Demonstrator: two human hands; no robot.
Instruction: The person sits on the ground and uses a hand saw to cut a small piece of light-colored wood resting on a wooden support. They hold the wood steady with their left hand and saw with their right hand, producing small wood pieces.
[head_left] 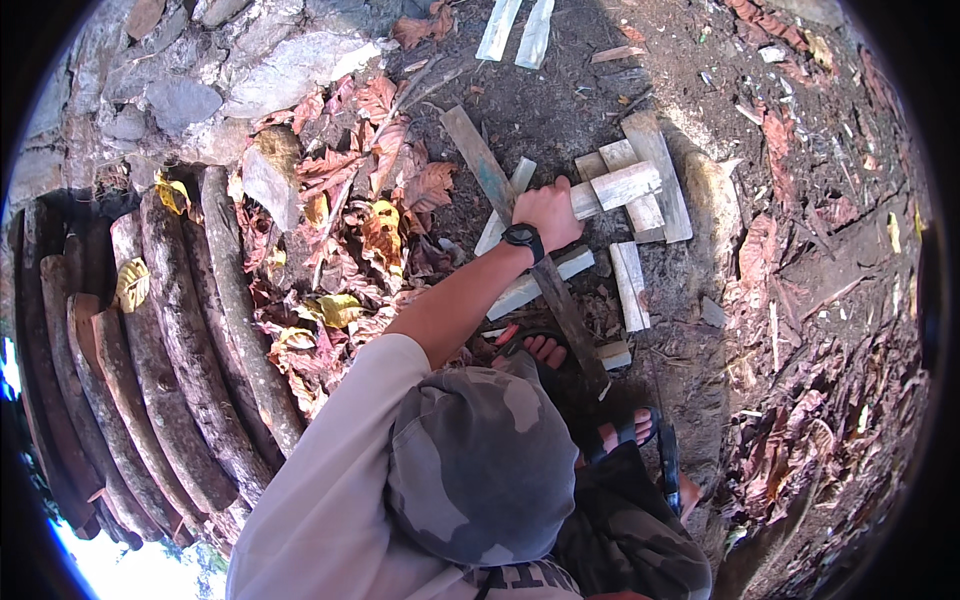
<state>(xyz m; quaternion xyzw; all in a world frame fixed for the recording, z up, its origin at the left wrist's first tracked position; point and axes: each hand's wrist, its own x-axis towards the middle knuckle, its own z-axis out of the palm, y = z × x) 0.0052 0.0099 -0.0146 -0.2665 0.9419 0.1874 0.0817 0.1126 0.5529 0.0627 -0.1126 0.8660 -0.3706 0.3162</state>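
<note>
My left hand (548, 215), with a black watch on the wrist, is closed round the narrower end of a pale wood piece (628, 186). Its blocky end points right, over other cut pieces (645, 213). Beneath my wrist, a long weathered board (570, 312) slants from upper left to lower right. Beside my right knee, little of my right hand (690, 496) shows. It appears closed at a dark, slim tool (668, 455), whose thin edge-on part reaches up toward the wood; its kind is unclear. A camouflage cap (480, 470) hides part of the lower middle.
My sandalled feet (545, 350) are close below the board. A short pale block (629, 286) lies right of it. Stacked logs (185, 340) fill the left side, near dry leaves (380, 235) and a stone wall (180, 100). Two pale strips (535, 35) lie at the far edge.
</note>
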